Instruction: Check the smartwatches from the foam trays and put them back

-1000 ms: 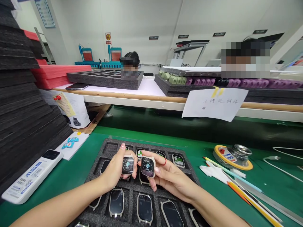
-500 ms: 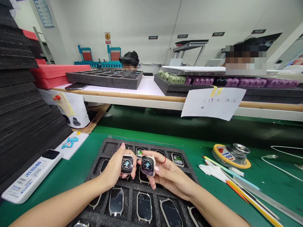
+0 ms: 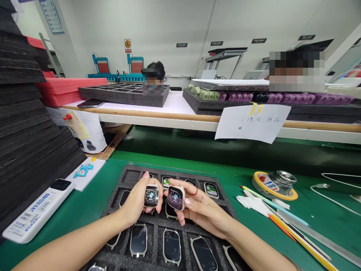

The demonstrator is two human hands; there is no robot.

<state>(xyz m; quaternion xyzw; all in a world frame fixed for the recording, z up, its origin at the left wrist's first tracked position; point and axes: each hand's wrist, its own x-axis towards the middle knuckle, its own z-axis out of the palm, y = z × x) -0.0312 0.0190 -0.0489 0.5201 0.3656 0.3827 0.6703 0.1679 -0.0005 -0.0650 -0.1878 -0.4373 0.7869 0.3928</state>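
Observation:
My left hand (image 3: pixel 137 201) is closed around a smartwatch body (image 3: pixel 151 196) whose lit screen faces up. Just right of it, my right hand (image 3: pixel 199 205) grips a second lit watch (image 3: pixel 176 198) between thumb and fingers. The two watches are side by side, a small gap apart. Beneath both hands lies a dark foam tray (image 3: pixel 153 237) with square pockets. Several watch bodies sit in it, among them a dark-screened one (image 3: pixel 172 246) in front and one with a green and white screen (image 3: pixel 211 190) at the back right.
Black foam sheets (image 3: pixel 25 150) are stacked at left, beside a white box (image 3: pixel 38 210). On the right lie a tape roll (image 3: pixel 273 185), pens (image 3: pixel 301 241) and a cable (image 3: pixel 335 197). A shelf (image 3: pixel 169 122) crosses behind; two people are beyond it.
Both hands and their watches have hardly moved. The person's head at the back right has shifted slightly to the right.

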